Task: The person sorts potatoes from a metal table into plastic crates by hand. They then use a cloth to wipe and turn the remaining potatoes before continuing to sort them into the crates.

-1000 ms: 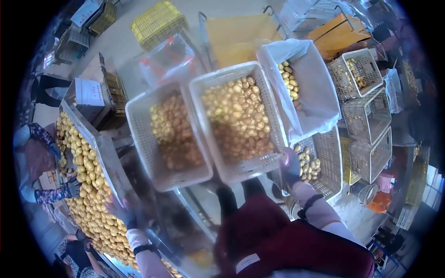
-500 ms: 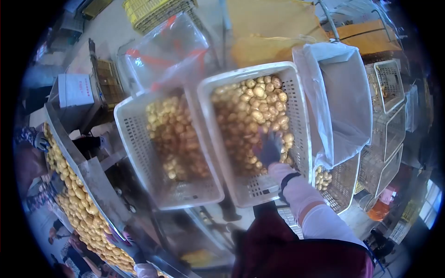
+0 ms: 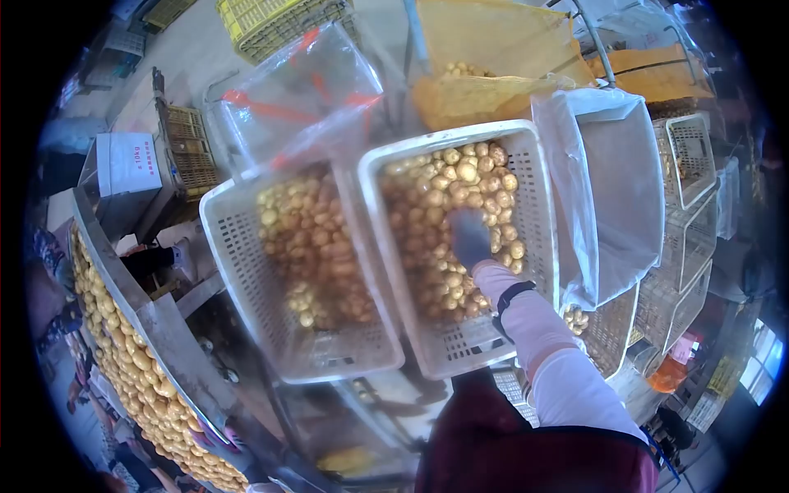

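The left hand (image 3: 226, 448) lay at the metal side (image 3: 185, 345) by the potato heap (image 3: 127, 353); bracing there probably helped balance. The shape of its dim fingers could not be told. The right hand (image 3: 470, 237) reached down among potatoes (image 3: 493, 201) in the right crate (image 3: 536, 189); a loose, gentle touch would likely have spared their skins. Blur hid its fingertips, so whether they pinched one was unclear.
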